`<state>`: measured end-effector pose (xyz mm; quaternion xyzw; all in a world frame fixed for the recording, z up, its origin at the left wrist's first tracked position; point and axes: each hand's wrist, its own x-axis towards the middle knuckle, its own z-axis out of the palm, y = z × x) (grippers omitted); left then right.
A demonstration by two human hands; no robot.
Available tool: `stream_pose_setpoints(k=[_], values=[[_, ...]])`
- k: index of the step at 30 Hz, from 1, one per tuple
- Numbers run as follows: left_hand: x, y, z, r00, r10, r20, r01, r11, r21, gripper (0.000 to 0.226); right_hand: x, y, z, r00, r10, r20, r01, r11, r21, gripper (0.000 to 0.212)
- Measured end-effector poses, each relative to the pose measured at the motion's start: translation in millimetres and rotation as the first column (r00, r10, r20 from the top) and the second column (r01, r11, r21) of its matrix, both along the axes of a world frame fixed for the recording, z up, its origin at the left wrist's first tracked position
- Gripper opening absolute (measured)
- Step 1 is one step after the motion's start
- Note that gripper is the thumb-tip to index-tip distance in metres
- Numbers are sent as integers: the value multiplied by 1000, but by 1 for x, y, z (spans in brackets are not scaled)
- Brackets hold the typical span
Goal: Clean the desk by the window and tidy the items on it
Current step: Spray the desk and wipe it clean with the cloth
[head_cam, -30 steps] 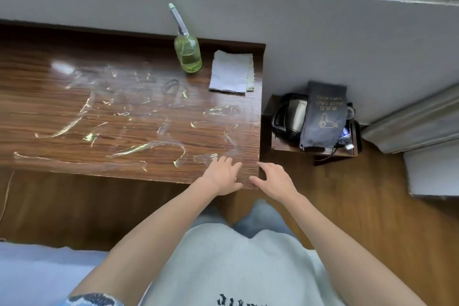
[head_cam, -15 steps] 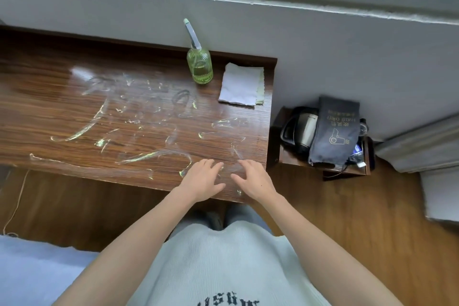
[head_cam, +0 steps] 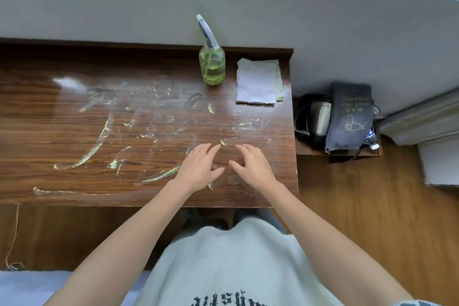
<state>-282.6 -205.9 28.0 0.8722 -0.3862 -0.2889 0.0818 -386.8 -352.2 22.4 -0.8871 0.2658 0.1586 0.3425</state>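
On the tabletop (head_cam: 74,131) near-right, left hand (head_cam: 198,169) and right hand (head_cam: 253,169) lay side by side, fingers spread, holding nothing; spray bottle (head_cam: 211,66) stood far.

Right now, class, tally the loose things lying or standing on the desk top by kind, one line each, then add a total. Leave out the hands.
Spray bottle: 1
Folded cloth: 1
Clear plastic film: 1 wrinkled sheet, spread over the wood
Total: 3
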Motion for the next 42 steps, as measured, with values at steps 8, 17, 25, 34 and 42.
stream_pose_setpoints(k=[8,17,25,34,42], values=[[78,56,1,989,-143,-23,140,985,-105,73,53,77,1,987,-153,-45,154,988,1,58],[130,38,1,992,20,-123,-45,979,-200,80,86,72,-3,973,-231,12,232,972,-50,58],[172,-45,-1,943,266,-198,-321,882,-345,90,126,-16,-30,936,-339,93,349,930,-117,60],[221,-146,-2,888,417,-195,-443,658,-609,106,173,-124,-72,970,-172,170,234,842,-486,71],[229,-175,-21,867,471,-159,-451,611,-651,92,198,-167,-110,988,-127,82,151,854,-497,97]])
